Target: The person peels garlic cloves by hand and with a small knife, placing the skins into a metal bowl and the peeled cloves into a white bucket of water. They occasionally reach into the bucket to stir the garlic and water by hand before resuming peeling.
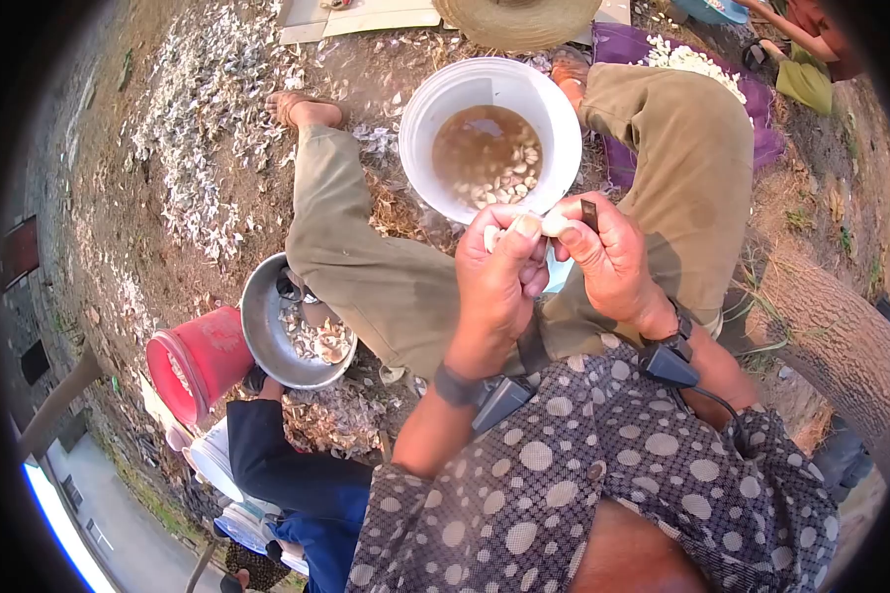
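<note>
In front of my lap, my two hands meet at a peeled garlic clove (pixel 556 224). My left hand (pixel 504 265) is closed, with more pale garlic cloves (pixel 491 237) tucked in its curled fingers. The fingers of my right hand (pixel 613 255) are closed round a small knife (pixel 589 214), whose dark flat end shows above the forefinger; the rest is hidden. My right thumb presses on the clove from its side. Just beyond my hands stands a white bucket (pixel 418 148) of brownish water, with many pale cloves (pixel 504 183) lying in it.
To the left are a metal basin (pixel 257 331) with garlic pieces and a tilted red bucket (pixel 229 341). Garlic skins (pixel 203 148) litter the ground. A straw hat (pixel 519 25) and a purple cloth (pixel 761 119) with cloves lie beyond. A tree trunk (pixel 826 336) stands right; people sit nearby.
</note>
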Motion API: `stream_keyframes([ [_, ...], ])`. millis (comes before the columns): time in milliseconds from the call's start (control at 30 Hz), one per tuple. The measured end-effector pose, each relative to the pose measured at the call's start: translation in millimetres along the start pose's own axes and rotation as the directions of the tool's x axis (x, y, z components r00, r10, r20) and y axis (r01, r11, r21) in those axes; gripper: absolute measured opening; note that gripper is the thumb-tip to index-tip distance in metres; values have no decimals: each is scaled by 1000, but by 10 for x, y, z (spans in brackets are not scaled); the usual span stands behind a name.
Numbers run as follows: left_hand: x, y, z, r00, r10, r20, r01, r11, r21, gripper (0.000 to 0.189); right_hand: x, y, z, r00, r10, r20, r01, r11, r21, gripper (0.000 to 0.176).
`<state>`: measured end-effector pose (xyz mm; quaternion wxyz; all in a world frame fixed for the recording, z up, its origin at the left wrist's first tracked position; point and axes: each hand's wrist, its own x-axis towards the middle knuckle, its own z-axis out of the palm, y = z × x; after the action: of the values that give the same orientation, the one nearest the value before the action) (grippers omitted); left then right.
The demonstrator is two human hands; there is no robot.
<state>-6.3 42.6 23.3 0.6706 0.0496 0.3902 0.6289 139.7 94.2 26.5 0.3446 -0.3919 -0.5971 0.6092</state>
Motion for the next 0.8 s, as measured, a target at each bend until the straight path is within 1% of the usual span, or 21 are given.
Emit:
stream_keyframes([
  [33, -23, 6, 48, 1000, -9, -4, 8, 1000, -24, 18, -14, -55, -6, 998, -59, -12, 58, 995, -81, 19],
  [133, -88, 24, 119, 998, -61, -5, 60, 994, -93, 18, -47, -98, -61, 1000, -23, 10, 23, 999, -29, 18],
  [233, -97, -15, 197, 998, 28, -49, -28, 1000, 11, 17, -34, -93, -34, 1000, 16, -5, -15, 988, 152, 18],
  [333, -114, -143, 161, 975, 222, -15, -218, 966, 138, 14, -47, 14, 6, 998, -26, -54, 40, 955, 293, 23],
  [367, -109, -161, 150, 960, 278, -2, -269, 929, 253, 12, -59, 16, -12, 999, -13, -29, 22, 943, 331, 24],
  [433, -104, -188, 147, 923, 382, 41, -355, 810, 466, 9, -88, -10, -53, 1000, 13, 25, -22, 915, 403, 27],
  [533, -127, -135, 174, 952, 304, 19, -285, 868, 406, 9, -92, -120, -79, 995, 66, 71, -90, 901, 424, 21],
  [633, -153, -95, 149, 982, 187, 8, -182, 941, 285, 13, -67, -178, -88, 988, 123, 98, -150, 921, 358, 17],
  [800, -130, -63, 131, 977, 214, 0, -213, 970, 120, 13, -80, -69, -79, 985, 131, 116, -157, 955, 253, 17],
])
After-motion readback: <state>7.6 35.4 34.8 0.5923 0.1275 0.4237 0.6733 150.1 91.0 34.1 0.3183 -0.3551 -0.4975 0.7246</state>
